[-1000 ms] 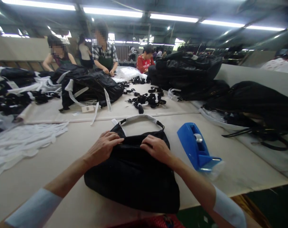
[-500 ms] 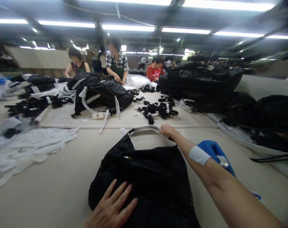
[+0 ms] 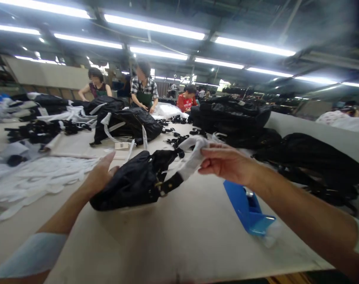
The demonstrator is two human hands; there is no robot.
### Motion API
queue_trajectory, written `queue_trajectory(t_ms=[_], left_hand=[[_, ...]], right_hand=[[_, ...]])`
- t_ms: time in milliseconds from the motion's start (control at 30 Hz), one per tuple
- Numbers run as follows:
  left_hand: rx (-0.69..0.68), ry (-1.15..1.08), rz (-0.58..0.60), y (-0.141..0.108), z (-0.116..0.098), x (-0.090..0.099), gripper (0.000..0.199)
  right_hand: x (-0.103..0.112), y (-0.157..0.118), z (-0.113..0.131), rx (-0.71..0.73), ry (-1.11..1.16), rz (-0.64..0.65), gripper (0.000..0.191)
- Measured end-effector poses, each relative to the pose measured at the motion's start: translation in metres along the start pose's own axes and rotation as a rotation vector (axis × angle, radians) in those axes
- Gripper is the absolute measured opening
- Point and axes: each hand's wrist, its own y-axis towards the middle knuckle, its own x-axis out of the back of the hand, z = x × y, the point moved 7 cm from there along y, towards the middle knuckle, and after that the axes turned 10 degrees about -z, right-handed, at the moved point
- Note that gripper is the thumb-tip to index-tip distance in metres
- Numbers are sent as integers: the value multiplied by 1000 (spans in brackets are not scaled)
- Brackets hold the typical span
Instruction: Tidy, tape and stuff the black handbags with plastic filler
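A black handbag is tilted on its side above the table, one end toward my left hand. Its handle is wrapped in white material and joins the bag through a black tab with a gold-coloured ring. My right hand pinches the wrapped handle and pulls it out to the right. Against the bag's left end rests my left hand, its visible fingers stretched out; part of the hand is hidden by the bag. A blue tape dispenser stands below my right forearm.
White strips lie spread at the left. Black straps and other black bags are heaped across the table. More bags are piled at the right. Several people work beyond the table, one in a red shirt.
The handbag has turned onto its side and risen leftward. My left hand went from its front to its left end. My right hand still holds the handle, now nearer me. The view has shifted.
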Motion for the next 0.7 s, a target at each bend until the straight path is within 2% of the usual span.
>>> queue_trajectory(t_ms=[67,133,200,233,300,333,367,400,433,500,533,567,600,700], left_hand=[[-51,-239,112,-22,-36,14,69],[-151,-400,245,-64,-70,19,69],[-243,-444,424,-115,-90,12,58],[-272,-422,525,-141,-94,4,51],[-292,-327,685,-185,-91,-14,41],[-289,-279,721,-201,-86,-20,40],[-280,-240,726,-211,-81,-24,40],[-265,-206,707,-216,-75,-25,38],[-245,-168,672,-217,-70,-23,37],[-193,-49,584,-206,-59,-14,35],[-171,31,536,-198,-55,-8,33],[-157,115,485,-188,-52,-2,32],[-151,190,438,-178,-51,4,31],[-156,254,352,-163,-57,7,27]], right_hand=[[-48,-26,-55,-123,140,56,33],[-90,-52,-114,-241,235,129,40],[-124,-84,-166,-433,245,290,44],[-136,-102,-184,-534,197,414,44],[-145,-135,-200,-655,-22,705,40],[-141,-144,-198,-638,-172,822,36],[-134,-142,-191,-554,-339,877,32],[-124,-130,-180,-413,-518,858,26],[-114,-109,-166,-227,-696,750,21],[-90,-57,-133,170,-1054,379,17],[-80,-34,-122,319,-1214,206,16],[-73,-14,-120,410,-1354,85,17],[-67,3,-127,449,-1468,25,21],[-59,39,-164,462,-1643,-30,52]])
